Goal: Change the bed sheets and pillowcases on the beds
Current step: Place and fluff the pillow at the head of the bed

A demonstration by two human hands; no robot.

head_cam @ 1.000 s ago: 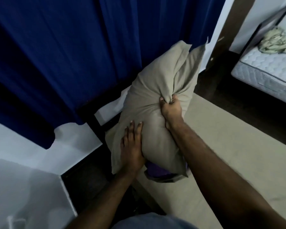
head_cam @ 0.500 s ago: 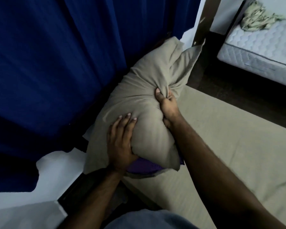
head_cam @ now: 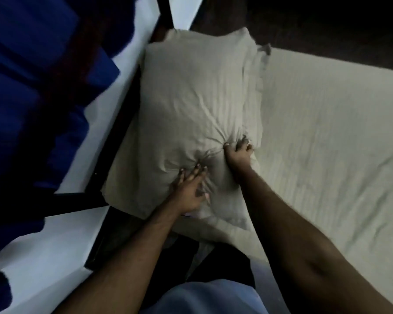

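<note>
We see a pillow (head_cam: 191, 114) flat on the sheeted bed (head_cam: 327, 143), right hand (head_cam: 237, 152) at 3 o'clock clenching its fabric, left hand (head_cam: 188, 189) at 6 o'clock, fingers straight, pressing down.

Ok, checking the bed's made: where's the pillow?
The beige fabric pillow lies centre-left in the head view, at the sheeted bed's head end beside the dark frame.

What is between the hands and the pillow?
Nothing visible. The left hand presses its fingers straight onto the pillow, and the right hand grips a bunch of its pillowcase. The pillow already lies on the bed sheet.
</note>
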